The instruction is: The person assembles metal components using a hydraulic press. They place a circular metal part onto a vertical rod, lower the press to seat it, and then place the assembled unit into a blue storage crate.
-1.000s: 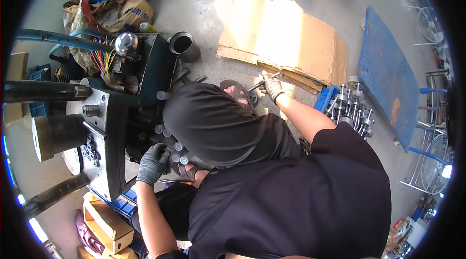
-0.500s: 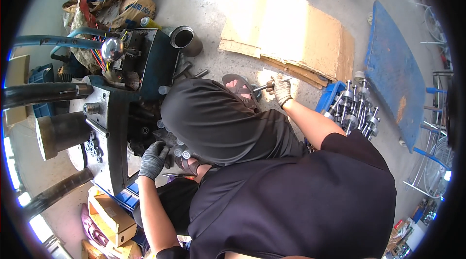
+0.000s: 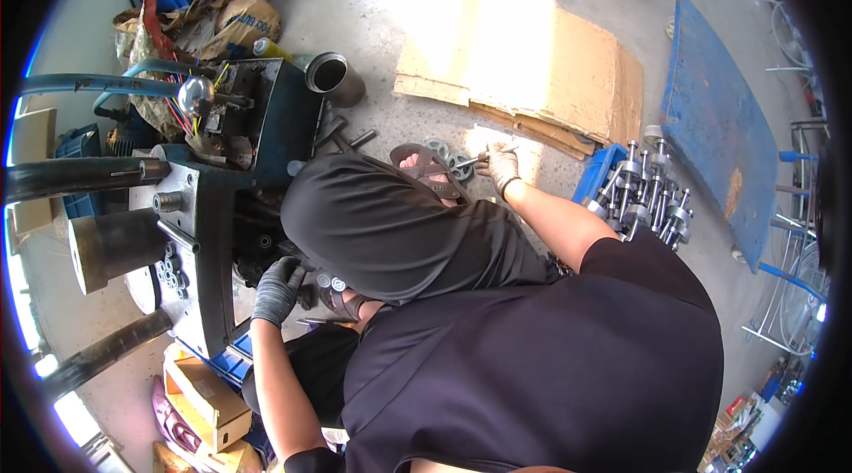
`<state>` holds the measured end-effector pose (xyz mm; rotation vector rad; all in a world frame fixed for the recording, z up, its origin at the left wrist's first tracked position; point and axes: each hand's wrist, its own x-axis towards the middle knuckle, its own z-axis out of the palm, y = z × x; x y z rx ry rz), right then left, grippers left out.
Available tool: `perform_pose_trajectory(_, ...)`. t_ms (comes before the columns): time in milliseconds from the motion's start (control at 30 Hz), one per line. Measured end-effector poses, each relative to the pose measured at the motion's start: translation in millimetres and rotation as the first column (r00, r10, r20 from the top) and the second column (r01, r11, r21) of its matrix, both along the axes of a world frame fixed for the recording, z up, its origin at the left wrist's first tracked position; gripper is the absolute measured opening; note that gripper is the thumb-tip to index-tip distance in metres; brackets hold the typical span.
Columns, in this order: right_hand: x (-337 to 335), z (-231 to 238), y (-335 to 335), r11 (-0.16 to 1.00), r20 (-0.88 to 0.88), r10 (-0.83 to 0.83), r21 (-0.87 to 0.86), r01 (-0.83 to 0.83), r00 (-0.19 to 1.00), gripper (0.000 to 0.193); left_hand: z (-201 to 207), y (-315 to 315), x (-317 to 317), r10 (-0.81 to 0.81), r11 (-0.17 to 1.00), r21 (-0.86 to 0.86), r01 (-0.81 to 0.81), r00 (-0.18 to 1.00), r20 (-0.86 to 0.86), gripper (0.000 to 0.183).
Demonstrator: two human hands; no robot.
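My right hand (image 3: 499, 167), in a pale work glove, is closed around a slim metal rod (image 3: 469, 161) beside my sandalled right foot. Next to that sandal two round grey metal rings (image 3: 460, 167) lie on the floor. My left hand (image 3: 279, 289), in a grey knitted glove, is at the dark lower part of the machine (image 3: 206, 251). Its fingers are loosely bent with the thumb apart, and nothing shows in them; the fingertips are partly lost against the dark metal. Small metal cylinders (image 3: 337, 284) stand on the floor near my left foot.
Several rod-and-disc metal parts (image 3: 643, 185) are heaped by a blue crate (image 3: 603, 173) at the right. Flattened cardboard (image 3: 586, 74) lies ahead, with a blue board (image 3: 719, 127) beyond the parts. A dark metal cup (image 3: 346, 87) and a hammer (image 3: 333, 130) are near the machine.
My right hand has moved a little left and nearer the sandal with the rod. My right knee has shifted left, and the rings beside the foot show more plainly. My left hand has barely moved.
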<state>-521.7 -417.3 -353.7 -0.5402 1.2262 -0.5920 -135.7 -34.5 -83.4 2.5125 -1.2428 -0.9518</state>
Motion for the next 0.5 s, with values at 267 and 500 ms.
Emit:
perform_pose_trajectory(267, 32, 94, 15, 0.407, -0.532, 0.611, -0.425, -0.809, 0.586, 0.013, 2, 8, -3, 0.011, 0.998, 0.062, -0.011, 1.000, 0.006, 0.032)
perform_pose_trajectory(500, 27, 31, -4, 0.841, -0.198, 0.419, -0.284, -0.461, 0.886, 0.029, 0, -5, 0, -0.018, 0.998, 0.064, 0.018, 1.000, 0.011, 0.032)
